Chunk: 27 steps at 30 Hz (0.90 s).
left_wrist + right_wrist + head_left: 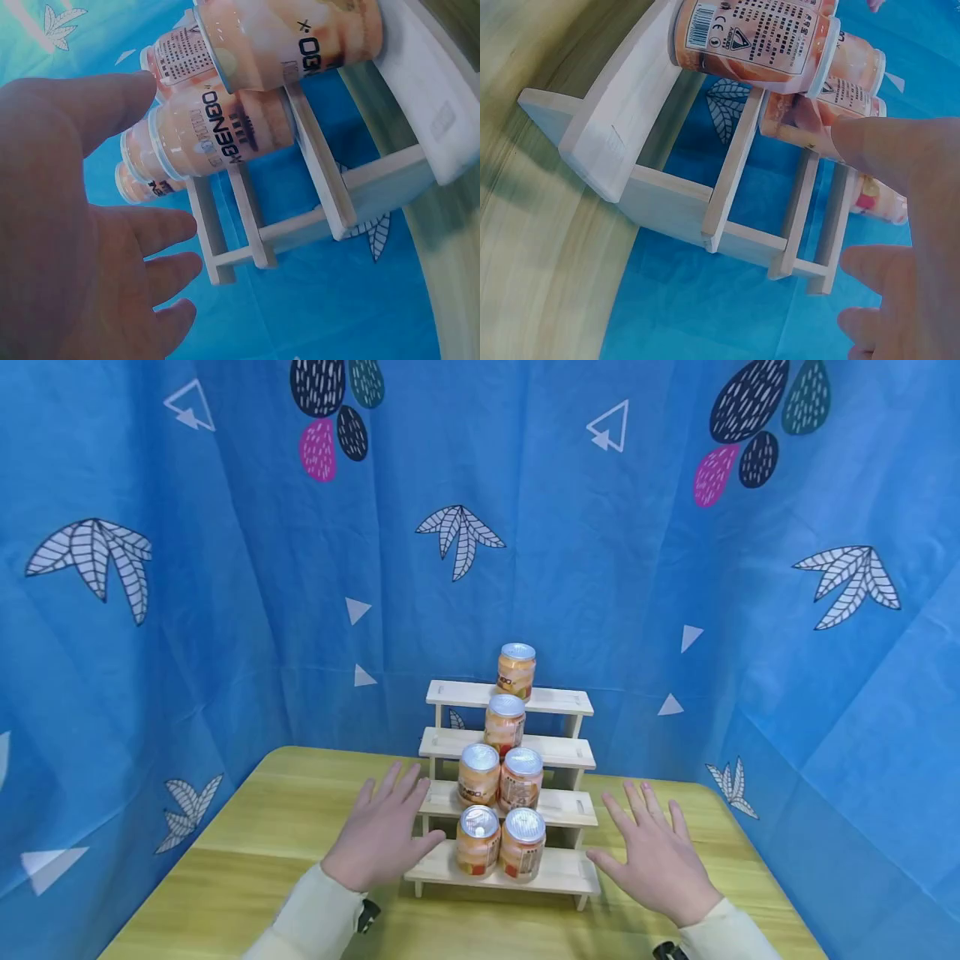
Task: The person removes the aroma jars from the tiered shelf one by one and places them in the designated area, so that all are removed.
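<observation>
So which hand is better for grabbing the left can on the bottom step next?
Probably the left hand: it's empty and nearer that can. The right hand is empty too, but the other bottom can stands in between.

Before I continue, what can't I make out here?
Head: fine print on the lowest right can, too small.
Head: base of the second-highest can, hidden by cans in front.
Left wrist: nearest can, cut off by top edge.
Right wrist: right hand, cut off by right edge.

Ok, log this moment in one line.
left hand: open, empty; right hand: open, empty; cans: six, upright on stand; tiers top-down: one, one, two, two
</observation>
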Each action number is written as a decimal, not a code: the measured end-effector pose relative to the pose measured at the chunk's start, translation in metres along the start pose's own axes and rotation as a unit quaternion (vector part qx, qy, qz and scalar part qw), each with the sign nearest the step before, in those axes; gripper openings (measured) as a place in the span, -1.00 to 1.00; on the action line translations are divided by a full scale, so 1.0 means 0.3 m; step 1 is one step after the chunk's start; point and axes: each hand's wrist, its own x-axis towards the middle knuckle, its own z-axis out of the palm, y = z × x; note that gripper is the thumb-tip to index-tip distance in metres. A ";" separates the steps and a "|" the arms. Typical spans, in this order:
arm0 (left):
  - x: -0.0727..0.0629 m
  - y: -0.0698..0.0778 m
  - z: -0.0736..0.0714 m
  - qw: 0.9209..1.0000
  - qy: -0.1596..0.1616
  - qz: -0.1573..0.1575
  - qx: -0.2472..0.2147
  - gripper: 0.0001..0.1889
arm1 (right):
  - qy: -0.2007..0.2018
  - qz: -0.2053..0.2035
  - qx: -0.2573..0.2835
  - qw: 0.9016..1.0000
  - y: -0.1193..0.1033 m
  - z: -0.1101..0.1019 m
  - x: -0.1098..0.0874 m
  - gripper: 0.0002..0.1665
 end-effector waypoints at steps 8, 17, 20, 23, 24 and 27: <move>0.006 0.014 -0.009 1.000 0.004 0.007 0.004 -0.17 | -0.006 -0.006 -0.002 1.000 -0.011 0.006 0.013 0.01; 0.023 -0.009 0.025 1.000 0.000 0.012 0.024 -0.18 | -0.028 0.002 0.013 1.000 0.039 -0.031 0.049 0.05; 0.002 -0.035 0.056 1.000 -0.004 -0.006 0.022 -0.22 | -0.016 -0.004 0.011 1.000 0.064 -0.059 0.093 0.02; -0.029 -0.060 0.090 1.000 -0.001 -0.025 0.006 -0.27 | 0.006 -0.020 0.008 1.000 0.086 -0.084 0.162 -0.04; -0.040 -0.066 0.101 1.000 0.001 -0.031 -0.002 -0.29 | 0.014 -0.027 0.008 1.000 0.092 -0.090 0.188 -0.05; -0.072 -0.081 0.135 0.999 0.006 -0.038 -0.032 -0.34 | 0.025 -0.037 0.030 0.999 0.098 -0.102 0.270 -0.11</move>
